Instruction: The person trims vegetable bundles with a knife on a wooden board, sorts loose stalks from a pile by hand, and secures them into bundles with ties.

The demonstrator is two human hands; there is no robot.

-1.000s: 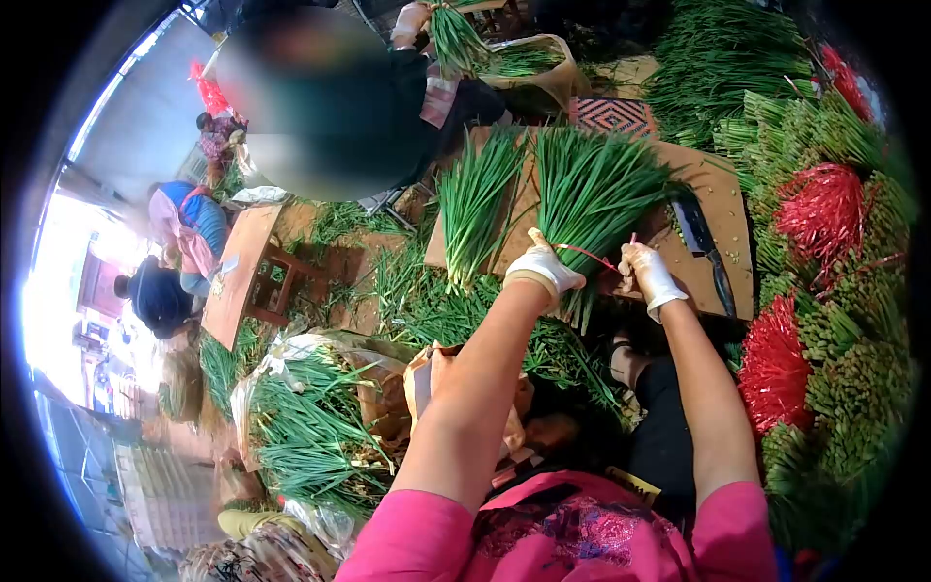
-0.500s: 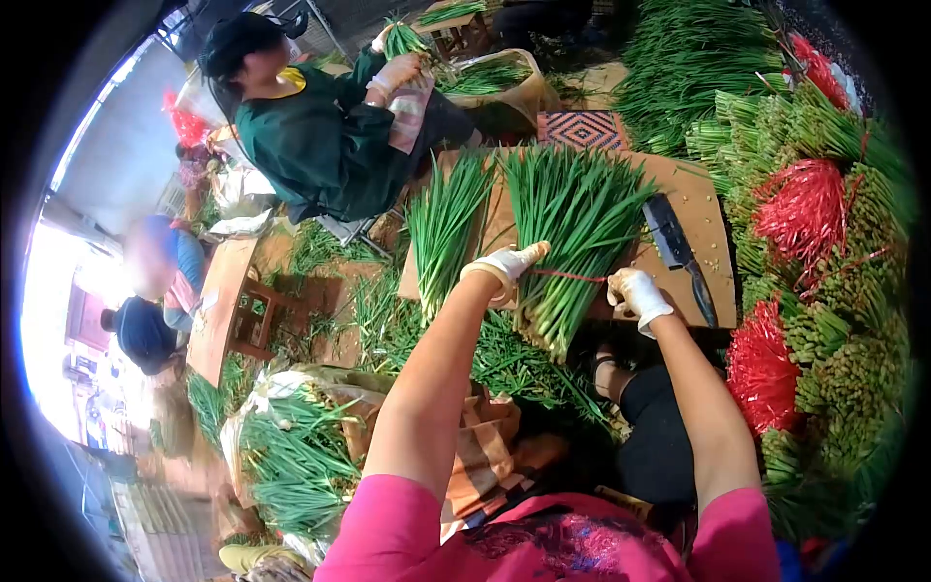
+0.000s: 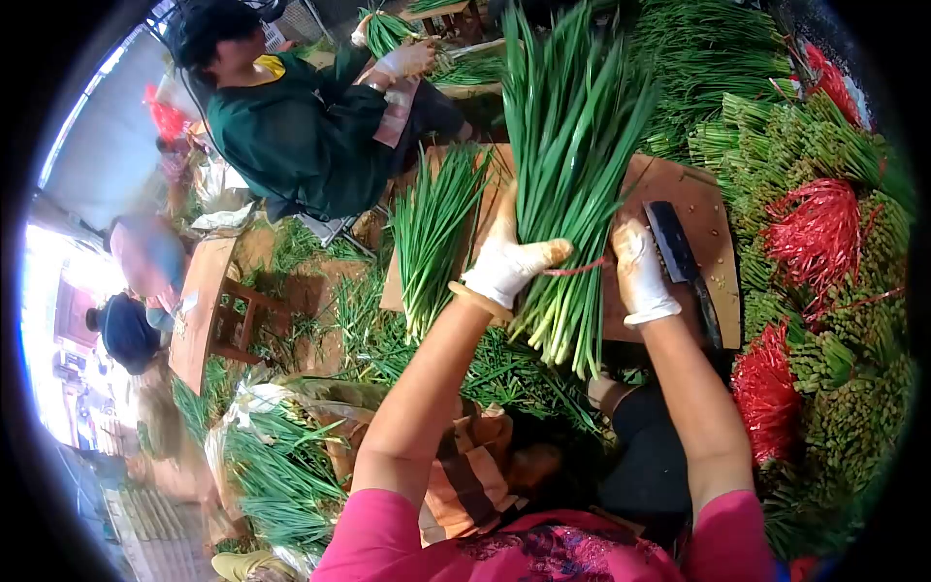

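A large bunch of garlic chives (image 3: pixel 572 184) is raised off the wooden board, leaves up and pale stem ends down. My left hand (image 3: pixel 509 262), in a white glove, is wrapped around its lower part, thumb across the front and fingers partly hidden behind. A thin red tie (image 3: pixel 582 267) crosses the stems. It runs to the gloved right hand (image 3: pixel 638 272), which is closed at the bunch's right side with its fingertips partly hidden. A smaller pile of garlic chives (image 3: pixel 434 242) lies on the board to the left. A black cleaver (image 3: pixel 674 247) rests to the right.
The wooden board (image 3: pixel 713 194) lies before me. Stacked bundles (image 3: pixel 844 388) with red strips (image 3: pixel 819 228) line the right. A bag of greens (image 3: pixel 281 470) stands lower left. A person in dark green (image 3: pixel 291 136) sits across, holding greens. Leaf scraps (image 3: pixel 364 310) cover the floor.
The bunch has been lifted off the board and stands more upright. My right hand has moved in against its side; my left now wraps farther around the stems.
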